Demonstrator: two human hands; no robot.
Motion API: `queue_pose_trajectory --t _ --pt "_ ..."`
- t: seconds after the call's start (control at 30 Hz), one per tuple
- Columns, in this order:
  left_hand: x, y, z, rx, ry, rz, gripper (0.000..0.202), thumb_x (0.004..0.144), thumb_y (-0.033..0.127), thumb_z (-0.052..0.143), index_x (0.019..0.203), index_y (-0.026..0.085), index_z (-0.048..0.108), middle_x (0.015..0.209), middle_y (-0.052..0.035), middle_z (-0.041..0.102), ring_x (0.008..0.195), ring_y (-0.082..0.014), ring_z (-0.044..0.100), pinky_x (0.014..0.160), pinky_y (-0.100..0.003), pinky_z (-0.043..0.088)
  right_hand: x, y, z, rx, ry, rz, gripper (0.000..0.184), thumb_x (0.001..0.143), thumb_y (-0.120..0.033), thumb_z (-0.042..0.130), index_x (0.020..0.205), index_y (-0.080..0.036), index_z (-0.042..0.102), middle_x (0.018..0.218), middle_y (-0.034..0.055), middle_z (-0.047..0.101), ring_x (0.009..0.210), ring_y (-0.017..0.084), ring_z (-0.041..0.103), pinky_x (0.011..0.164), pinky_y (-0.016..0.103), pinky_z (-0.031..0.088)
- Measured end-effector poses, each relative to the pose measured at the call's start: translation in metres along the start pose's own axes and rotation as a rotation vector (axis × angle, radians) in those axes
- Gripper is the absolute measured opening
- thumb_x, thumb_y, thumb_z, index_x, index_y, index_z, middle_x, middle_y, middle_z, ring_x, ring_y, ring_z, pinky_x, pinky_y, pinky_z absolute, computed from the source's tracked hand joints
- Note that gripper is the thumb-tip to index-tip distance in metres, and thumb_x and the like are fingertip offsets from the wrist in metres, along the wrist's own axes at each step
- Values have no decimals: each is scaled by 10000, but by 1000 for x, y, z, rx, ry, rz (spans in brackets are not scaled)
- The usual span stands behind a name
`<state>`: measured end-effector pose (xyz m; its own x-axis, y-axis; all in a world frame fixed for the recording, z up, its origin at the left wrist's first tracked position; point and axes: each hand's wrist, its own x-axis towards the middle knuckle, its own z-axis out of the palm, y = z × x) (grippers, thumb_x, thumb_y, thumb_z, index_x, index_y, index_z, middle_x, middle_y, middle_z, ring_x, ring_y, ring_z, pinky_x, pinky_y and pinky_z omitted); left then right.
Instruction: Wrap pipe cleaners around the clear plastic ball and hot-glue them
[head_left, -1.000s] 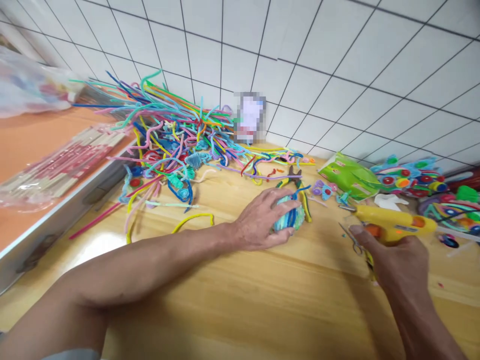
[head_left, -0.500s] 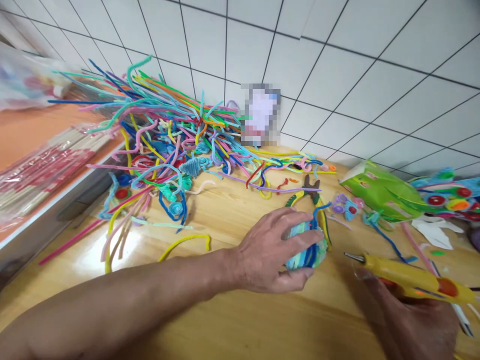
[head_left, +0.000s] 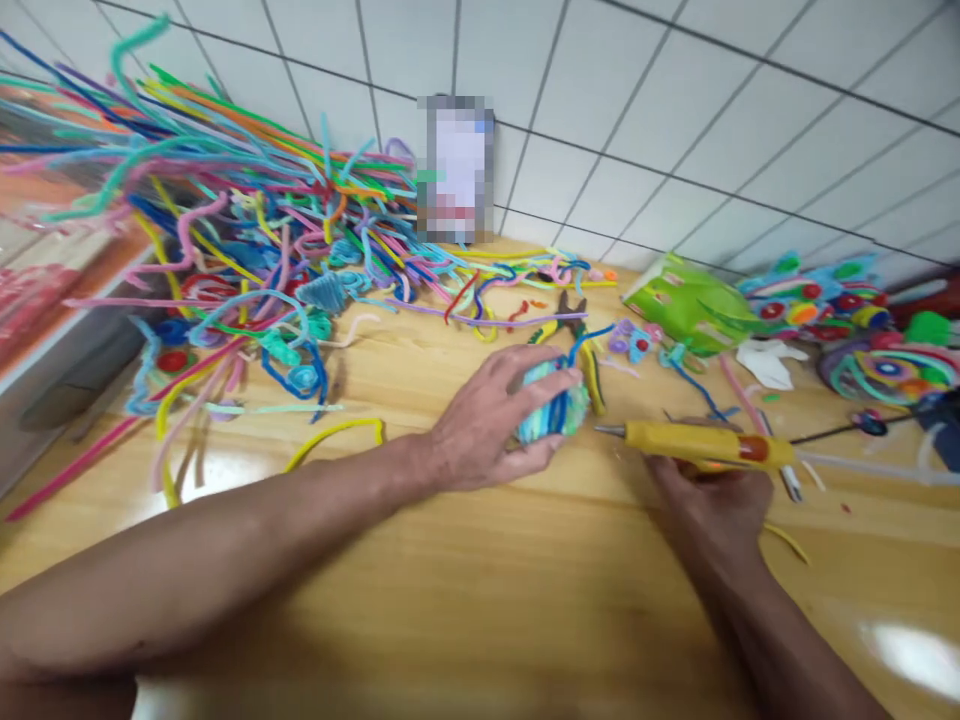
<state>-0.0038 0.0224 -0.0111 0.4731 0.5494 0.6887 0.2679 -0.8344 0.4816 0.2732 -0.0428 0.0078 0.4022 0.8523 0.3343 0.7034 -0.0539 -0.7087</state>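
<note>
My left hand [head_left: 499, 415] is closed around a rounded bundle of blue, green and turquoise pipe cleaners [head_left: 553, 402], holding it just above or on the wooden table; I cannot tell which. A dark blue pipe cleaner end [head_left: 589, 342] sticks up from the bundle. In my right hand [head_left: 712, 505] is a yellow hot glue gun [head_left: 697, 443], gripped from below. Its metal nozzle points left toward the bundle, with a gap between them. A clear glue stick [head_left: 862, 468] trails from its back end. Behind the bundle lie pliers [head_left: 592, 375] with yellow and green handles, partly hidden.
A large heap of coloured pipe cleaners [head_left: 285, 210] spreads over the back left. A phone [head_left: 459, 170], blurred out, leans against the tiled wall. At the back right lie a green packet [head_left: 694, 305], a white tissue [head_left: 771, 362] and colourful finished pieces [head_left: 814, 300].
The view has shifted right and down, so things sit further left and higher in the picture. My right hand's glue gun now appears closer to the bundle. Both hands keep their hold.
</note>
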Motion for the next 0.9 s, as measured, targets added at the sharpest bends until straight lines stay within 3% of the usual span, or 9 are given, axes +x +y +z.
queue_pose_trajectory --t 0.23,0.4,0.57,0.9 --pt "1 -1 -1 34 -12 28 729 1021 422 709 1655 287 376 1624 -206 497 1529 -374 516 1248 -604 492 -4 -6 -9 -59 -62 -209 251 791 -423 731 937 -219 717 838 64 787 722 277 756 669 407 628" --pt "0 -1 0 61 -11 36 754 1025 415 708 1673 275 350 1621 -215 499 1529 -375 517 1244 -610 491 1 -13 -6 -172 -25 -192 262 776 -482 666 829 -228 701 610 9 683 557 241 677 569 343 517" --pt "-1 -2 3 71 12 65 737 1037 411 671 1681 257 348 1622 -225 486 1540 -366 504 1248 -613 487 3 -15 1 -224 41 -220 241 782 -484 659 761 -244 648 607 23 673 577 248 678 618 356 529" --pt "2 0 2 75 54 155 627 1062 321 635 1639 225 411 1539 -183 617 1512 -320 553 1299 -612 450 3 -21 4 -257 4 -262 258 788 -488 647 749 -233 646 542 2 597 519 225 620 613 354 513"
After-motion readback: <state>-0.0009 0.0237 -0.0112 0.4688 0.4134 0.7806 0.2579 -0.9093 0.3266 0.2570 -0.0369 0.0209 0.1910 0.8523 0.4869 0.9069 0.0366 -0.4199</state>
